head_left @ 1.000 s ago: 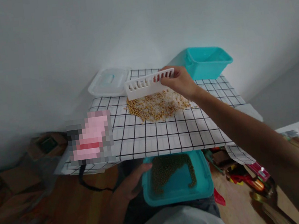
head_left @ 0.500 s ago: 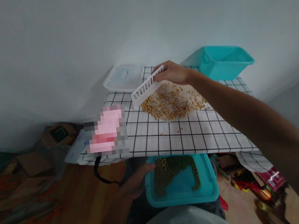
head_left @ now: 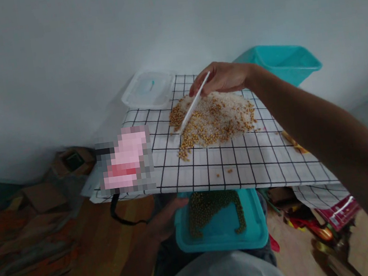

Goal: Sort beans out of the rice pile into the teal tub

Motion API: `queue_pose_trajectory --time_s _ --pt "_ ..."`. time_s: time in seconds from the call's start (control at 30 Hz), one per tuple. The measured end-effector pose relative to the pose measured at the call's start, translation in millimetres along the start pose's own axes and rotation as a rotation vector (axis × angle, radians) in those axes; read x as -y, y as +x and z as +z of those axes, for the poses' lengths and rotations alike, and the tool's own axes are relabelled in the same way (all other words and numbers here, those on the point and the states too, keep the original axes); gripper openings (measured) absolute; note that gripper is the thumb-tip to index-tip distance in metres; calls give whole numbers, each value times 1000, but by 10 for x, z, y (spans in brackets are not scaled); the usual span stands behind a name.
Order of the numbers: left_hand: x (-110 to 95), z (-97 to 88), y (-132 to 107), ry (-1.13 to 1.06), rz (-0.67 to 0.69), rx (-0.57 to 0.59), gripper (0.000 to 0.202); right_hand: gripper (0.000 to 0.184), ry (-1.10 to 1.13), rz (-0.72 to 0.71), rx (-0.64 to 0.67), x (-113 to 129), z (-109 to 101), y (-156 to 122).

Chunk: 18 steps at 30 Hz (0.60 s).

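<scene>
My right hand (head_left: 221, 77) grips a flat white slotted scraper (head_left: 192, 107), seen edge-on, its lower end resting in the left side of a pile of yellow beans mixed with white grains (head_left: 215, 119) on the checked table (head_left: 242, 166). Below the table's front edge my left hand (head_left: 166, 219) holds the left rim of a teal tray (head_left: 223, 240) with green beans in it, resting on my lap.
A clear lidded box (head_left: 148, 89) stands at the table's back left and a teal tub (head_left: 283, 64) at the back right. A pink blurred item (head_left: 125, 160) lies on the table's left. Clutter covers the floor on both sides.
The scraper has turned from broadside to edge-on and dropped into the left of the pile. A few beans have spilled towards the front of the table. The view has shifted slightly.
</scene>
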State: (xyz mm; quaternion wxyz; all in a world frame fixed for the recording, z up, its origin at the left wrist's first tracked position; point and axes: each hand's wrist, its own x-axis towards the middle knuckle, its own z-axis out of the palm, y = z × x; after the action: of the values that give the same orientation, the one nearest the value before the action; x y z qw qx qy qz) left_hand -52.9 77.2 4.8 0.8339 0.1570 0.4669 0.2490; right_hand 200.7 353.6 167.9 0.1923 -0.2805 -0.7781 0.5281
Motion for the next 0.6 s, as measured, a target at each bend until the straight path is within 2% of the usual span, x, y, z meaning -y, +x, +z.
queue_pose_trajectory --time_s 0.1,0.2,0.27,0.33,0.43,0.47,0.53,0.6 --pt "-71 -13 -37 11 -42 -87 39 22 -4 -59 -40 88 19 -100" --pt "-125 -10 -72 25 -83 -126 47 25 -55 -81 -134 210 43 -317" --pt "-124 -12 -64 22 -97 -135 51 24 -110 -90 -262 292 96 -595" --pt "-94 -24 -27 12 -100 -132 53 18 -178 -89 -471 349 222 -1001" --pt "-42 -53 35 16 -104 -92 48 15 -251 -43 -858 329 603 -1760" --pt "-35 -64 46 24 -103 -74 46 15 -268 35 -948 287 772 -2007" --pt "-48 -89 43 38 -98 -51 40 24 -313 212 -1068 162 1125 -2412" --pt "-90 -122 16 33 -93 -55 37 23 -271 287 -1116 15 1434 -2637"
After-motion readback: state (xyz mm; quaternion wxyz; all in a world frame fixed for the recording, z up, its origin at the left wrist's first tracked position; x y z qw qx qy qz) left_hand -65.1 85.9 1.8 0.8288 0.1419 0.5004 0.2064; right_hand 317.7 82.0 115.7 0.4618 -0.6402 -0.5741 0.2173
